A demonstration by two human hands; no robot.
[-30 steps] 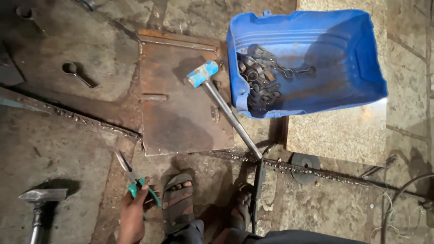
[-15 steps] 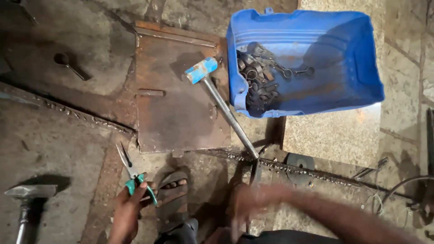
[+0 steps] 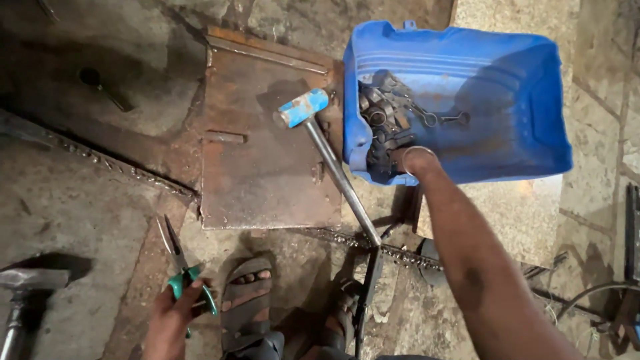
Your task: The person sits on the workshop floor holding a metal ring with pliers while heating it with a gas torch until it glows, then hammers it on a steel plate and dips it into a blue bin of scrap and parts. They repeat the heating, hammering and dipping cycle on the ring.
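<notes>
My left hand (image 3: 168, 321) is low at the left, closed round the green handles of long-nose pliers (image 3: 177, 257) whose jaws point away from me along the floor. My right hand (image 3: 419, 160) reaches over the near rim of a blue plastic tub (image 3: 513, 100). Its fingers dip down among dark chain links and metal parts (image 3: 383, 123) piled in the tub's left corner. The fingers are hidden, so I cannot tell whether they grip anything.
A hammer with a blue-taped head (image 3: 303, 108) lies across a rusty steel plate (image 3: 267, 180) just left of the tub. Long chains (image 3: 113, 163) run over the floor. Another hammer (image 3: 23, 283) lies at the lower left, and a sandalled foot (image 3: 245, 300) is beside the pliers.
My right arm has swung up from near my feet to the blue tub, and the hand has gone inside. The left hand has stayed on the pliers.
</notes>
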